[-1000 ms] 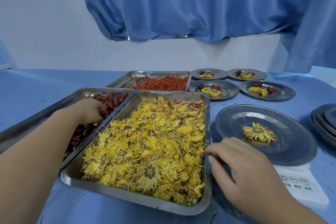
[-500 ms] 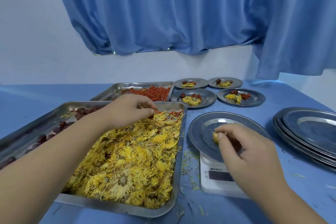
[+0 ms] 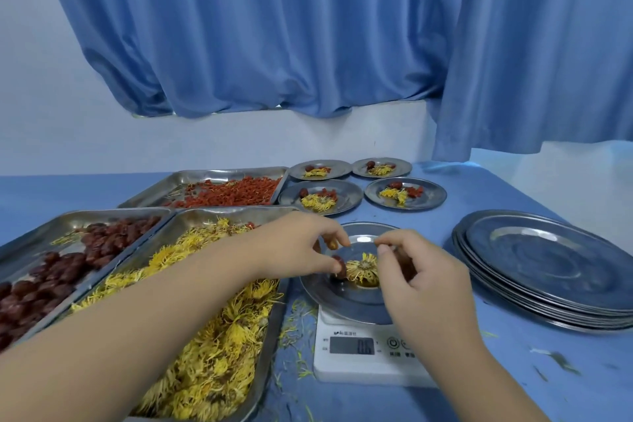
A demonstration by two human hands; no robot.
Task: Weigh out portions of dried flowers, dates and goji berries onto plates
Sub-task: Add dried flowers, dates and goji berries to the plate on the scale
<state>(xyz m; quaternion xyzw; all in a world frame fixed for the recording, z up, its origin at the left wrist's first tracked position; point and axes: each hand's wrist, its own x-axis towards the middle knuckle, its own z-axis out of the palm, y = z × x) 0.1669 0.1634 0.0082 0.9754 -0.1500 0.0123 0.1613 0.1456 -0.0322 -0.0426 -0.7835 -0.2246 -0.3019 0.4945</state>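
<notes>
head view. step in hand, as judged: adding a date to the portion on the weighing plate.

left hand (image 3: 301, 247): fingers curled, thumb and fingertips pinching one dark red date (image 3: 338, 264), low over the left part of the weighing plate (image 3: 342, 303). a brownish bit shows under its upper fingers, too small to name.
right hand (image 3: 423, 281): fingers curled, thumb and forefinger close together over the plate's right part. whether anything is in the pinch cannot be told.

between the two hands: one dried chrysanthemum head (image 3: 363, 271) on the plate, with the date just beside it. the plate sits on a white digital scale (image 3: 363, 356), below the right hand. display digits are blurred.

doing it well (judgement): release the date low, onto bare metal beside the flower, so it does not roll to the rim. lift both hands clear before reading, since any touch would skew the weight. then trim by single pieces.

counts:
- trays, 3: flower tray (image 3: 205, 217) under the left forearm; date tray (image 3: 68, 223) left of it; goji berry tray (image 3: 191, 178) beyond the left hand.
- filled plates (image 3: 351, 195), 4, beyond both hands, two rows of two, each with flowers and red pieces.
- weighing plate, 1; scale, 1.
- stack of empty plates (image 3: 548, 267), 1, right of the right hand; number in the stack not countable.
- loose petals on the blue tablecloth (image 3: 513, 370): not counted.
</notes>
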